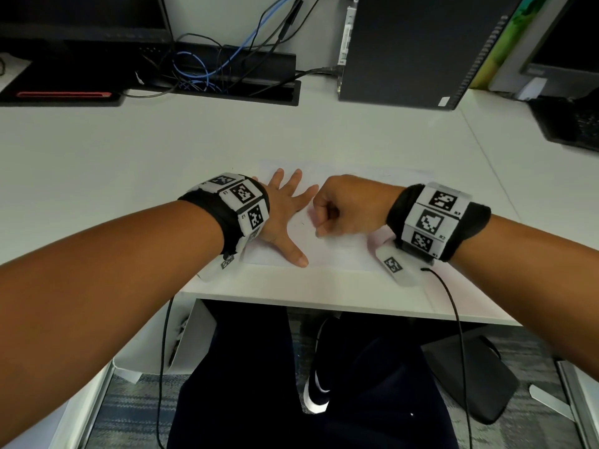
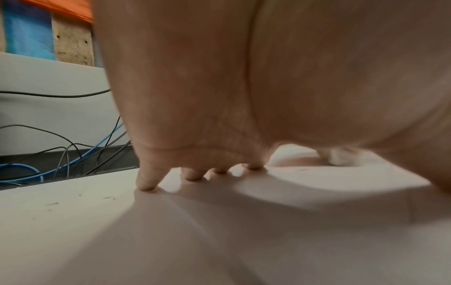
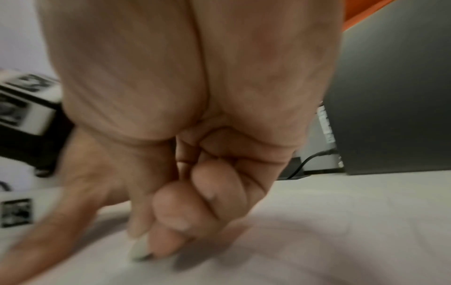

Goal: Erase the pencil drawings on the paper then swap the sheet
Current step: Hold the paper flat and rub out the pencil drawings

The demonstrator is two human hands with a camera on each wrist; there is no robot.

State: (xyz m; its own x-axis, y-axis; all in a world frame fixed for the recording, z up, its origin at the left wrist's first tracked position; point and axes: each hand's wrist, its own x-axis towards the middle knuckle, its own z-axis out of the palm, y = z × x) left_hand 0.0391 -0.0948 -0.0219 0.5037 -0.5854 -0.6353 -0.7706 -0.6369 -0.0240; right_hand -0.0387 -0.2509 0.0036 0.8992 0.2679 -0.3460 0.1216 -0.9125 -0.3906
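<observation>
Paper (image 1: 327,254) is laid flat on the white bench (image 1: 129,150), close to its near edge, at about 12 o'clock from the person. It is pressed down by the left hand (image 1: 285,215), whose fingers (image 2: 146,183) are spread straight with their tips on the sheet. At 3 o'clock from that hand, almost touching it, the right hand (image 1: 350,205) is curled into a fist over the paper. A small whitish eraser (image 3: 140,250) is pinched between its thumb and fingertips, with its dirty tip set on the sheet. Faint pencil marks (image 1: 303,223) are seen between the two hands. At 1 o'clock a dark computer tower (image 1: 418,47) is stood, and at 11 o'clock a tangle of cables (image 1: 207,66).
</observation>
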